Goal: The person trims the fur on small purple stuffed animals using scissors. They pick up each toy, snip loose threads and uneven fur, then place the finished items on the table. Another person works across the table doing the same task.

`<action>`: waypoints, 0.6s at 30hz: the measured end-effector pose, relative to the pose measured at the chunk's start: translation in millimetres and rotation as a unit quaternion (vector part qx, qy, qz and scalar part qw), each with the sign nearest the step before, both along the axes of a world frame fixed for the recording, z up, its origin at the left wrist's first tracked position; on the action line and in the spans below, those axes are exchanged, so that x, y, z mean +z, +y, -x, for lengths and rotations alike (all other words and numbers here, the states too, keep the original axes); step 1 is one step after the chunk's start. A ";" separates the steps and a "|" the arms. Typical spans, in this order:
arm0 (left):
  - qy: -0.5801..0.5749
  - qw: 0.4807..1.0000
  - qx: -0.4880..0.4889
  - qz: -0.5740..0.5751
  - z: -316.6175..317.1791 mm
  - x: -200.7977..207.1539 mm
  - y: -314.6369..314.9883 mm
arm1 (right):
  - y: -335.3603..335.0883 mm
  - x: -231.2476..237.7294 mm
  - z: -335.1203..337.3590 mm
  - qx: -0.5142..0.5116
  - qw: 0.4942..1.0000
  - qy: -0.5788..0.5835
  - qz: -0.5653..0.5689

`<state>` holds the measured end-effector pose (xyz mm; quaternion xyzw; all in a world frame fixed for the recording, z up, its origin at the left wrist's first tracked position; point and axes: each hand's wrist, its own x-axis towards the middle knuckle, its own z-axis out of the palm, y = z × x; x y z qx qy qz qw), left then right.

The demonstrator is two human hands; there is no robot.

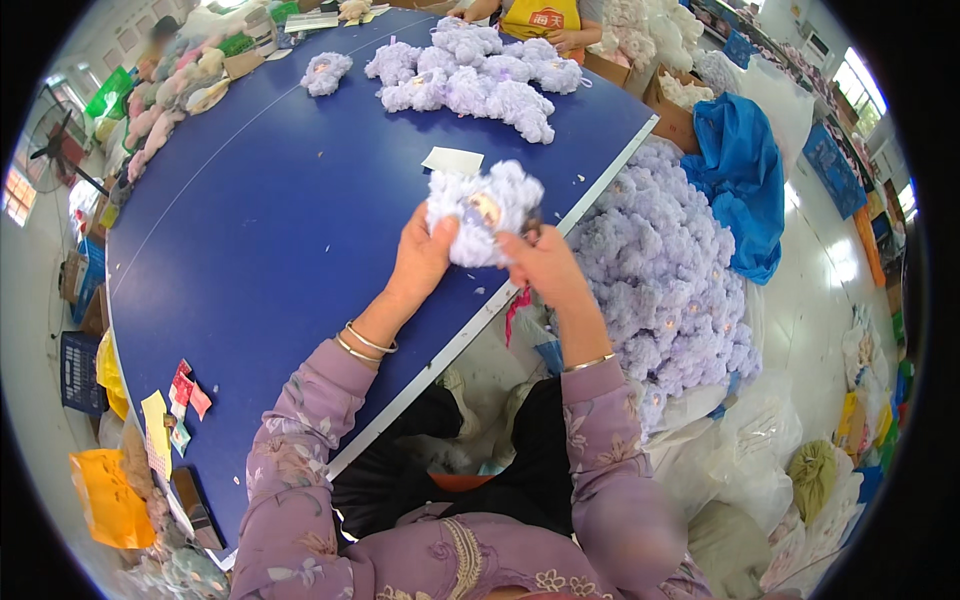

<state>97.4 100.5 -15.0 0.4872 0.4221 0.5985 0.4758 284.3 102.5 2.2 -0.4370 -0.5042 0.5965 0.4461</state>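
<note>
A fluffy pale-lilac plush toy [505, 190] with a small face patch is held just above the blue table, close to its near right edge. My left hand [425, 250] grips it from the left, thumb on the front and the other fingers behind. At its lower right side, my right hand [540, 262] is closed, with fingers curled against the fur and slightly blurred. A small dark thing shows by those fingers, too hidden to name. Just beyond the toy, a white paper slip [453, 160] lies on the table.
Several similar lilac plush toys [470, 80] are piled at the table's far side, near a person in a yellow apron [540, 18]. A big heap of lilac plush [660, 270] stands right of the table [270, 230]. Small packets [182, 395] and a dark phone-like object [195, 505] lie at left.
</note>
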 end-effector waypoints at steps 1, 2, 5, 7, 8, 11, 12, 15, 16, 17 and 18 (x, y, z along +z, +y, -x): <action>0.009 1.000 0.019 0.012 5.0 -1.0 8.1 | 2.2 -0.6 -3.9 -0.054 0.998 0.024 -0.008; 0.014 0.998 0.023 -0.057 14.2 0.3 23.8 | 11.0 -8.6 -13.8 -0.110 0.985 0.126 -0.041; 0.216 0.949 0.213 -0.084 45.5 -1.4 76.7 | 21.0 1.9 -41.1 -0.146 0.928 0.341 -0.042; 0.512 0.805 0.299 -0.019 50.8 -6.4 104.4 | 20.8 5.3 -42.1 -0.151 0.928 0.340 -0.016; 0.543 0.788 0.290 -0.013 48.8 -9.5 107.6 | 19.9 -1.7 -36.3 -0.160 0.944 0.287 -0.002; 0.587 0.769 0.253 0.007 32.4 -12.5 110.3 | 14.7 -6.1 -12.8 -0.147 0.978 0.149 -0.019; 0.572 0.785 0.236 0.014 33.7 -15.6 111.4 | 15.7 -10.1 -5.1 -0.128 0.982 0.134 -0.021; 0.533 0.820 0.206 -0.008 42.5 -22.8 109.1 | 18.0 -14.7 15.8 -0.131 0.990 0.017 -0.047; 0.511 0.835 0.206 -0.013 44.5 -24.5 103.0 | 17.4 -11.4 21.7 -0.137 0.988 -0.033 -0.065; 0.488 0.848 0.207 -0.018 46.7 -25.9 96.6 | 16.9 -8.8 26.8 -0.143 0.983 -0.082 -0.085; 0.440 0.871 0.217 -0.024 46.0 -25.9 91.3 | 19.2 -12.6 25.2 -0.152 0.976 -0.123 -0.094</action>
